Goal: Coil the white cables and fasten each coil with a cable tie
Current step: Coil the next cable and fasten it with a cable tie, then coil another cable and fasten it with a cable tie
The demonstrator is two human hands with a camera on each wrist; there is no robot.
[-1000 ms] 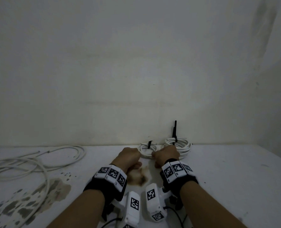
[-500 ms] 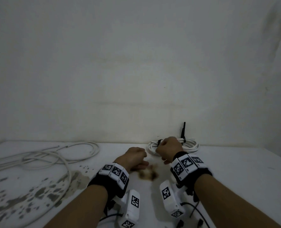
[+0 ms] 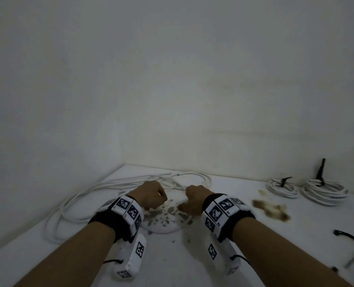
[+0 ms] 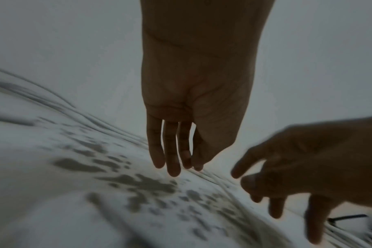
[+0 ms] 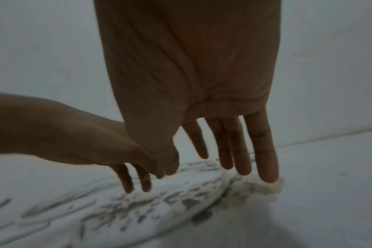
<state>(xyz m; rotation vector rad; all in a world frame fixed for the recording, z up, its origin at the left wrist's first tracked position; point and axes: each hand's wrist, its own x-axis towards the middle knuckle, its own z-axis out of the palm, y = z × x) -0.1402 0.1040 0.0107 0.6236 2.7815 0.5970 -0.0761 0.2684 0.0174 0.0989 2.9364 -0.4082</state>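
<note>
A loose white cable (image 3: 118,184) sprawls over the left half of the white table (image 3: 192,262), and blurred strands of the cable (image 4: 108,124) run under my fingers. My left hand (image 3: 154,196) hangs over it with straight fingers (image 4: 172,161) pointing down, holding nothing. My right hand (image 3: 192,200) hovers just to its right, its fingers (image 5: 244,157) straight and spread, also holding nothing. Whether the fingertips touch the cable I cannot tell. Two white coils (image 3: 282,187) (image 3: 325,191), each bound by a black cable tie (image 3: 320,172), lie at the back right.
Loose black cable ties (image 3: 352,251) lie at the front right. A brown stain (image 3: 271,210) marks the table between my hands and the coils. Flaked grey patches (image 3: 163,214) cover the surface under my hands. Walls close off the left side and the back.
Both hands have moved left, away from the two tied coils, and now hang over the loose cable. My right hand has let go of the coil. The head view swung left.
</note>
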